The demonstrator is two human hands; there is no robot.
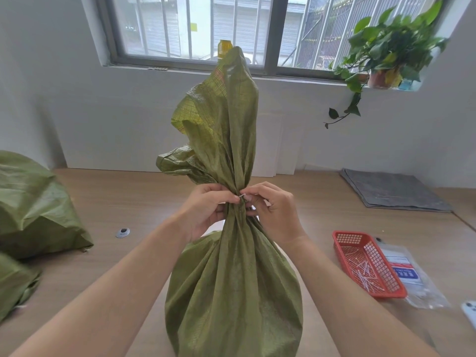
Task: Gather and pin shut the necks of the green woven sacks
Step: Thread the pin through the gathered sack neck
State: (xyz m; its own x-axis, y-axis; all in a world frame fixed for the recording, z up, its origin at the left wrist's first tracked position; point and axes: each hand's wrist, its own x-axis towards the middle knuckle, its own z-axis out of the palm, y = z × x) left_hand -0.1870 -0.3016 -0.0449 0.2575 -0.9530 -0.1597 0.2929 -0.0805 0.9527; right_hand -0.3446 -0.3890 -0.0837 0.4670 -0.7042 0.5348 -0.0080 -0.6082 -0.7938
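Observation:
A filled green woven sack (231, 292) stands upright on the wooden table in front of me. Its neck (238, 186) is gathered into a tight bunch, and the loose top rises above it toward the window. My left hand (206, 210) grips the gathered neck from the left. My right hand (273, 210) is on the right side of the neck, its fingers curled round it. A small white pin (241, 195) sits at the neck between the fingertips of both hands.
A red plastic basket (368, 264) with several white pins lies at the right, beside a clear plastic packet (412, 276). Two more green sacks (33, 202) lie at the left. A folded grey cloth (394, 189) lies at the back right. A small round disc (123, 232) sits on the table.

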